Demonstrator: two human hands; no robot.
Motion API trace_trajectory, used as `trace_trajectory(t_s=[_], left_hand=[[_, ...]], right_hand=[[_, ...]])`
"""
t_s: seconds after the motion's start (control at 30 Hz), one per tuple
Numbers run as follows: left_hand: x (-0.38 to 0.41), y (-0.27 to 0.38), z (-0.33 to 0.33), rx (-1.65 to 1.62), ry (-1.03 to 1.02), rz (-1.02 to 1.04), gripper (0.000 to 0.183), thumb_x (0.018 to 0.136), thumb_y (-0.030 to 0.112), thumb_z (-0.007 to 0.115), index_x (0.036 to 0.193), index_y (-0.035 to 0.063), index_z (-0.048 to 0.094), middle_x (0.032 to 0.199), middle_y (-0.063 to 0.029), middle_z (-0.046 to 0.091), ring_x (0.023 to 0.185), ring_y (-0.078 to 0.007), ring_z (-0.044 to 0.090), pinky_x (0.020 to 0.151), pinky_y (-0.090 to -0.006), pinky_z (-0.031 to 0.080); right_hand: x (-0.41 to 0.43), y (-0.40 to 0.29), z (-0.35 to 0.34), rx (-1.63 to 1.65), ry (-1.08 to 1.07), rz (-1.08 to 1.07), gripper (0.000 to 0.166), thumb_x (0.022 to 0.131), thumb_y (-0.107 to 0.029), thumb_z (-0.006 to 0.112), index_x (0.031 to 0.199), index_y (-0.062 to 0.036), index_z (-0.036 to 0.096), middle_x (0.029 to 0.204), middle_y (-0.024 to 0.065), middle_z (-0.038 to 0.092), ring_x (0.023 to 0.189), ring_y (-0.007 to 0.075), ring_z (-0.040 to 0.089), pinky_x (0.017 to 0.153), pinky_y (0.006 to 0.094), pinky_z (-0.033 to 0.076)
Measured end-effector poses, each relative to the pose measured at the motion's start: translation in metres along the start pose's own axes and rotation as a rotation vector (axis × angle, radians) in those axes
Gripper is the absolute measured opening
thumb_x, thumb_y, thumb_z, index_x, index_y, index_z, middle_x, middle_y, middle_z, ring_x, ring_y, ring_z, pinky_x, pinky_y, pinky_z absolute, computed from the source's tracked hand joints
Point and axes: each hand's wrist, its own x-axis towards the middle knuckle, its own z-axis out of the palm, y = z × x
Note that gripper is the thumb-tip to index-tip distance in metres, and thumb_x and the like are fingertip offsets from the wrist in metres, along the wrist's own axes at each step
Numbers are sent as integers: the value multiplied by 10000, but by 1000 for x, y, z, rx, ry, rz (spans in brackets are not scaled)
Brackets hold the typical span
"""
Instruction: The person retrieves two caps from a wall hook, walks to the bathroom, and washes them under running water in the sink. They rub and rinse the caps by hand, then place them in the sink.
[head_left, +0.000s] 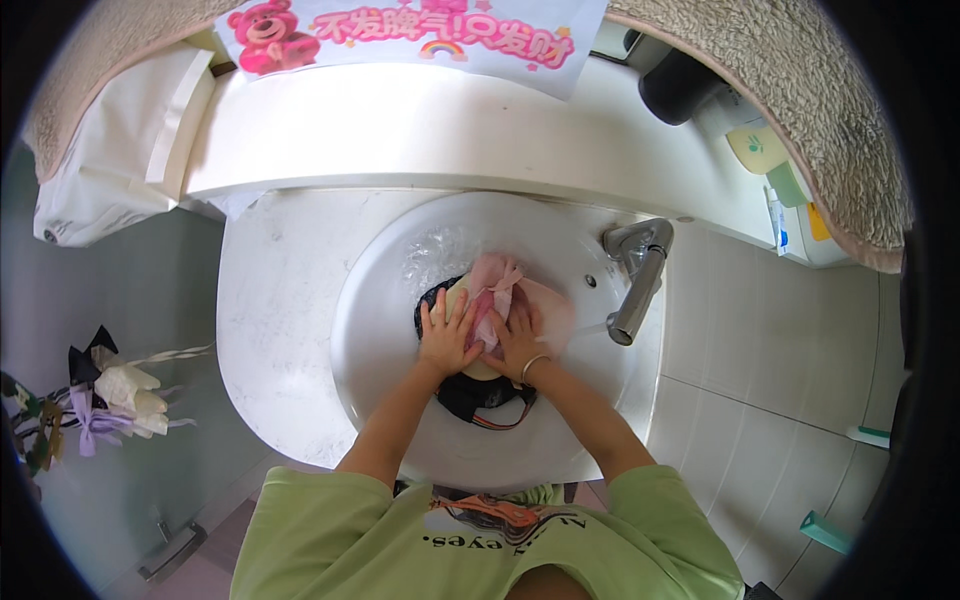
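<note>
My left hand (448, 334) lies with fingers spread on wet fabric in the white washbasin (375, 352). Beside it, my right hand (519, 341), with a bracelet at the wrist, presses on the same heap, its fingers partly apart. Between and above the hands is a pink cloth piece (495, 271) with a knot or bow. Cream fabric (480, 369) shows under my palms. Black fabric with a striped edge (472, 396) lies nearer me, and dark textured fabric (427, 307) pokes out at the left. How these pieces join is hidden.
A chrome faucet (637, 296) stands at the basin's right, a thin stream running from it toward the pink cloth. Bubbling water (431, 255) shows at the upper left. Behind runs a white ledge (360, 127) with a white bag (127, 150) at left and bottles (679, 86) at right.
</note>
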Motion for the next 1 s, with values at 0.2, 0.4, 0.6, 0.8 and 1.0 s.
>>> trace_trajectory(t_s=[0.2, 0.4, 0.6, 0.8, 1.0], left_hand=[[10, 4, -9, -107, 139, -47, 659, 642, 345, 547, 1206, 81, 330, 1279, -105, 254, 1179, -329, 199, 906, -546, 126], [42, 24, -48, -220, 287, -157, 616, 669, 338, 558, 1201, 120, 337, 1275, -144, 239, 1171, -308, 228, 887, -537, 185], [28, 18, -18, 33, 31, 81, 627, 737, 352, 460, 1271, 132, 216, 1301, -135, 193, 1185, -314, 190, 911, -528, 152], [24, 10, -1, 13, -78, 61, 637, 742, 364, 430, 1280, 131, 181, 1301, -127, 197, 1193, -309, 172, 930, -519, 133], [26, 5, 8, 81, -80, 84, 594, 775, 350, 398, 1278, 117, 186, 1294, -113, 221, 1202, -286, 163, 946, -494, 104]], right_hand=[[12, 12, -11, 142, 78, 32, 590, 673, -480, 495, 1124, -110, 406, 1168, 179, 349, 1126, 299, 256, 951, 447, 85], [-17, 2, -34, 461, -91, 248, 483, 684, -429, 524, 1026, -89, 483, 1033, 135, 460, 1015, 294, 400, 881, 444, 261], [-24, 3, -41, 76, 356, -72, 526, 681, -433, 519, 1102, -125, 454, 1134, 135, 380, 1124, 332, 278, 895, 518, 212], [-23, -3, -10, -22, 120, 29, 626, 709, -503, 433, 1227, -173, 313, 1252, 147, 264, 1188, 343, 148, 928, 541, 89], [-15, -4, -11, 25, -56, 89, 651, 742, -500, 383, 1265, -146, 229, 1299, 147, 193, 1214, 343, 81, 957, 499, 50]])
